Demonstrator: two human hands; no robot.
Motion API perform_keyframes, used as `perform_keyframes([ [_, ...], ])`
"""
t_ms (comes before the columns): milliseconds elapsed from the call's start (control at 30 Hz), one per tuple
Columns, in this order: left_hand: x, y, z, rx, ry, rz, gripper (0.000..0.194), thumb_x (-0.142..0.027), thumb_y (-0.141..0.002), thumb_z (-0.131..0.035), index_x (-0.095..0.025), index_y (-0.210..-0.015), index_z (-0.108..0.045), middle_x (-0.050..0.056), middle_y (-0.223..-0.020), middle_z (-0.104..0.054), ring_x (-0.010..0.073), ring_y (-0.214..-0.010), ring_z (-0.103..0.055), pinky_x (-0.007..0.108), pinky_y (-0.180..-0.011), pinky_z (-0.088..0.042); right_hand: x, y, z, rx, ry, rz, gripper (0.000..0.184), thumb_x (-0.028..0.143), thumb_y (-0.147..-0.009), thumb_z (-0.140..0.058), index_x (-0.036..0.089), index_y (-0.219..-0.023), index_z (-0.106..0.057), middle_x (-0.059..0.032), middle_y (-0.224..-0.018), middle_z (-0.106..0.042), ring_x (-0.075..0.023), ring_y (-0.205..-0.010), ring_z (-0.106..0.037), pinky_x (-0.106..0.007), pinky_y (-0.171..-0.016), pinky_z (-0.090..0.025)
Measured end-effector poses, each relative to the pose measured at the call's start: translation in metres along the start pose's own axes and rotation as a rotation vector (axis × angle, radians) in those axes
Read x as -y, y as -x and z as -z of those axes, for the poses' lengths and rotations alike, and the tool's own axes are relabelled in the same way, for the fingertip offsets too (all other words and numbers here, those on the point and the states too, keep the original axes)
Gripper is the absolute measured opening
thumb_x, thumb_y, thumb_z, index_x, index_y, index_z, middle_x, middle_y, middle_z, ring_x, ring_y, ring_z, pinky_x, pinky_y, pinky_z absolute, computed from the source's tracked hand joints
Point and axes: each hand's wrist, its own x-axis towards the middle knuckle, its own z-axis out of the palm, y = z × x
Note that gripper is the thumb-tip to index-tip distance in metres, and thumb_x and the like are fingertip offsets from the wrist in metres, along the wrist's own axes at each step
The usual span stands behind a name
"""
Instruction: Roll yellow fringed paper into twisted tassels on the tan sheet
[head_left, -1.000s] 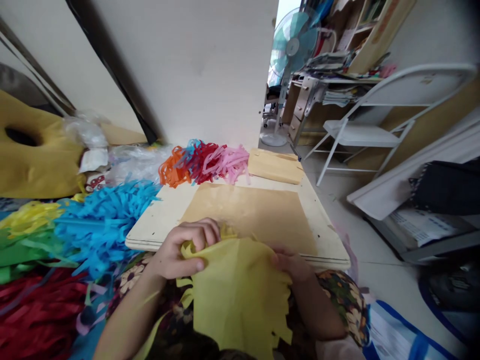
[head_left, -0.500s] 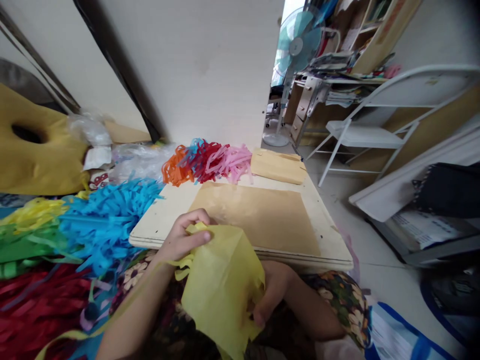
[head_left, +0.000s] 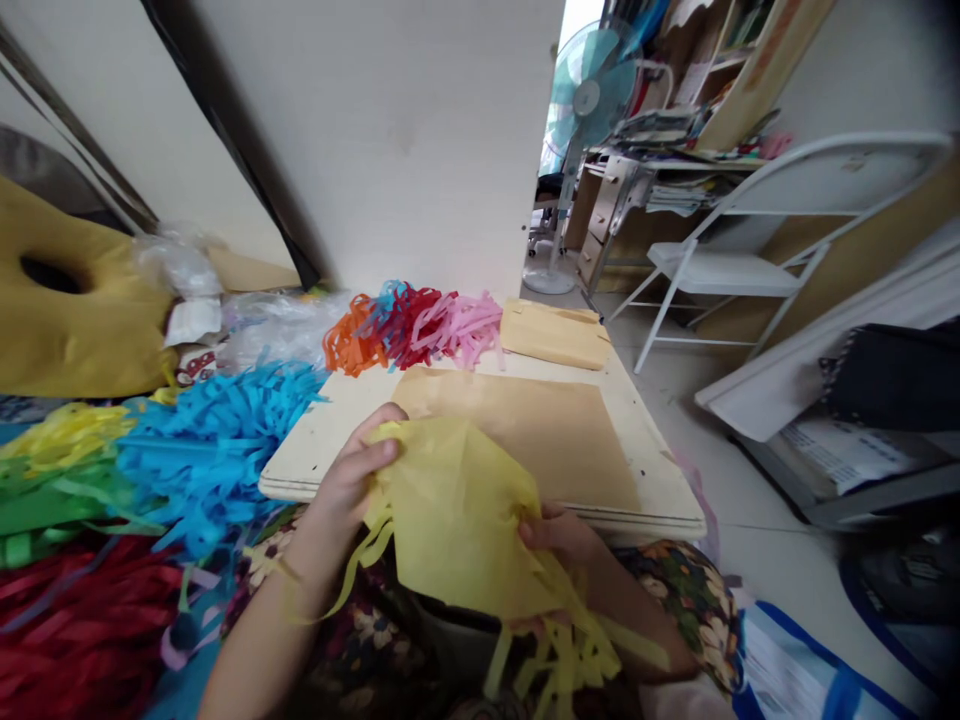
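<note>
Paper, a yellow fringed sheet (head_left: 465, 530), stretches between both hands above the lap and overlaps the near edge of the wooden board (head_left: 667, 490) in view. Taking this sheet as the clock's centre, the left hand (head_left: 356, 470) is at ten o'clock, partly closed, its thumb on the upper corner and its other fingers mostly hidden behind. The right hand (head_left: 562, 535), at three, pinches the side edge with its thumb on top; its other fingers are largely covered, so how tightly they curl cannot be told. Loose strips dangle at eight and between four and five.

From twelve to one a flat brown sheet (head_left: 562, 430) covers the middle of the board, leaving a pale margin on its right. The far edge is crowded: an orange bundle (head_left: 352, 340) at eleven, a red bundle (head_left: 412, 325) beside it, a pink bundle (head_left: 469, 330) at twelve, and a tan packet (head_left: 555, 335) at one. Toward ten, a blue heap (head_left: 217, 440) crowds the board's left edge, its strips reaching over. Open floor (head_left: 660, 410) lies at two, between the board's right edge and a white chair (head_left: 720, 270).
</note>
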Motion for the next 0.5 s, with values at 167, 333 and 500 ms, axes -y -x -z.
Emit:
perform_keyframes([
  [167, 0.008, -0.001, -0.002, 0.038, -0.119, 0.087, 0.046, -0.057, -0.05, -0.057, -0.018, -0.074, -0.049, 0.001, -0.059, -0.059, 0.0184, -0.061, -0.057, 0.026, -0.05, -0.043, 0.026, 0.009, 0.016, -0.085, -0.032, -0.091, 0.04, 0.05, -0.056, -0.06, 0.012, -0.066, -0.056, 0.0012, -0.043, -0.055, -0.0035, -0.025, -0.037, -0.013, -0.024, -0.027],
  [333, 0.026, 0.0, -0.013, 0.386, 0.06, 0.229, 0.069, -0.067, -0.046, -0.054, -0.015, -0.09, -0.054, 0.01, -0.083, -0.063, 0.025, -0.081, -0.057, 0.031, -0.065, -0.045, 0.06, 0.019, 0.028, -0.242, 0.131, -0.084, 0.028, 0.042, -0.064, -0.056, 0.014, -0.068, -0.055, 0.0016, -0.043, -0.055, -0.0029, -0.026, -0.036, -0.012, -0.026, -0.027],
  [500, 0.039, 0.003, -0.022, 0.642, 0.153, 0.259, 0.071, -0.049, -0.041, -0.07, -0.017, -0.102, -0.052, 0.009, -0.096, -0.06, 0.0223, -0.089, -0.055, 0.029, -0.073, -0.043, 0.09, 0.025, 0.026, -0.265, 0.325, -0.087, 0.026, 0.04, -0.068, -0.053, 0.014, -0.066, -0.054, 0.0029, -0.041, -0.052, -0.0035, -0.028, -0.037, -0.013, -0.026, -0.025],
])
